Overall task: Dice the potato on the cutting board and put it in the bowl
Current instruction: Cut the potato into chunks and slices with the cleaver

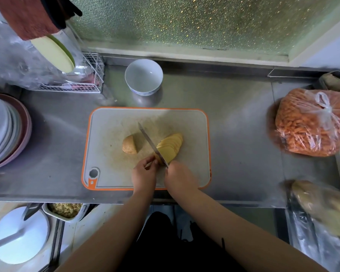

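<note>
A grey cutting board [110, 173] with an orange rim lies on the steel counter. On it a fanned row of yellow potato slices [171, 147] lies to the right of a knife [150, 143]. A brown uncut potato half [129, 144] sits to the knife's left. My right hand [180, 178] grips the knife's handle, and the blade points up and left across the board. With curled fingers, my left hand [144, 173] holds the small end piece of potato against the blade. A white bowl [143, 76] stands empty behind the board.
Stacked plates [6, 130] sit at the left edge. A wire rack [86, 79] with plastic-covered items stands at the back left. A bag of orange shreds [310, 122] lies at the right, another bag [322, 205] nearer. Below the counter are a tray of food [65, 210] and a white lid [21, 235].
</note>
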The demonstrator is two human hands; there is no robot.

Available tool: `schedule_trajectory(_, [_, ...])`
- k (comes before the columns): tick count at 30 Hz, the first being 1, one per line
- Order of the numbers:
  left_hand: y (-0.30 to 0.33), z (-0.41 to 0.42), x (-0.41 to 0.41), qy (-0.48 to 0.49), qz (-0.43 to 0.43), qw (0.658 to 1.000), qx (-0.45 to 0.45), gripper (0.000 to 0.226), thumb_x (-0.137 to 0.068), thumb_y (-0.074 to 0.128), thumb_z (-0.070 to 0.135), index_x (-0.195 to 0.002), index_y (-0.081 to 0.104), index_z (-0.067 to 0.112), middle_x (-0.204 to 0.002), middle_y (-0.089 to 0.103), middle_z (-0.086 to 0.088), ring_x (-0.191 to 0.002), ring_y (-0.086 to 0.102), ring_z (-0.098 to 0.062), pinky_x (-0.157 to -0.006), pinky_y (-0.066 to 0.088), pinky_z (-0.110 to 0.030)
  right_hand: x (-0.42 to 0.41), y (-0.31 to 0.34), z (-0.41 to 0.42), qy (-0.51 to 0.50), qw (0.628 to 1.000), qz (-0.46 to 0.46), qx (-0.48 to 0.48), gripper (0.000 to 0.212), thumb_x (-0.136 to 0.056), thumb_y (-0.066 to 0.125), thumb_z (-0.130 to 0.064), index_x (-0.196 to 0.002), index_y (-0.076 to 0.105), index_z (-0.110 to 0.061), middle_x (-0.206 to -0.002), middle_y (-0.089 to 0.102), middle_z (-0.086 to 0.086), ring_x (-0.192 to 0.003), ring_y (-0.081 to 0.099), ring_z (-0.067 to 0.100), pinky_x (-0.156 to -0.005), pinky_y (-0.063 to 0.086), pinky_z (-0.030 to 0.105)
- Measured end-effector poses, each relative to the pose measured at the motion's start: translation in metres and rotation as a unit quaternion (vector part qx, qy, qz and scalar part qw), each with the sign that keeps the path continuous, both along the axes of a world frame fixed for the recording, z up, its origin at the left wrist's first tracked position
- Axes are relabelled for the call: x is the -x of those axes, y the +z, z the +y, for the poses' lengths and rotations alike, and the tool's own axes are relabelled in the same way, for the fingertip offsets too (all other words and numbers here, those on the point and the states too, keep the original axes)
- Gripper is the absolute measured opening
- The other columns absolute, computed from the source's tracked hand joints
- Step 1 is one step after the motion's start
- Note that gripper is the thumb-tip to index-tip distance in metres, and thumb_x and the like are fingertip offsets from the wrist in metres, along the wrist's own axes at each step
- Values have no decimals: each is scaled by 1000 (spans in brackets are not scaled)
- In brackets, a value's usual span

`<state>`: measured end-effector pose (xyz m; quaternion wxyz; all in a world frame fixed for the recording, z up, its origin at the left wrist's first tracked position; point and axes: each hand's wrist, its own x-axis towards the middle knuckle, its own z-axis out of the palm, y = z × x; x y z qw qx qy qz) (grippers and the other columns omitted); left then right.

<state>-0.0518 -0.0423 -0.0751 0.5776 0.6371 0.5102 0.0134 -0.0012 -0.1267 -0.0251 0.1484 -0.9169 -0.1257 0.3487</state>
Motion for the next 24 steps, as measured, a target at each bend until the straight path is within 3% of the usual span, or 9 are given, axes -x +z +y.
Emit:
schedule_trajectory(3, [1,0,0,6,-3,1000,5,22,-92,61,16,-113,68,18,-94,67,8,-86,62,-1,-80,49,-22,1,-2,-1,1,1000,-1,-4,22,-99,39,-22,-107,55,-9,-106,64,11,-98,61,27,-79,46,36])
schedule_trajectory(9, [-1,0,0,8,2,1000,13,23,-92,61,16,-113,68,20,-97,69,9,-88,63,-1,-86,51,-27,8,-2,-13,54,998,-11,34,19,-99,42,-19,-108,55,-9,-110,63,10,-103,62,25,-82,48,33])
schedule_trajectory(15, [-2,1,3,-6,-10,1000,15,21,-91,62,20,-110,70,25,-100,71,10,-95,64,-5,-87,52,-28,2,-13,5,5,999,28,25,20,-97,40,-10,-112,53,-7,-113,61,14,-106,59,30,-87,47,38])
schedule_trajectory(24, [2,-1,3,-17,2,1000,-4,26,-92,60,32,-114,68,21,-103,71,7,-96,64,-8,-90,52,-33,7,-17,6,10,1000,3,23,19,-98,38,-10,-112,50,-6,-112,63,14,-104,61,30,-85,47,39])
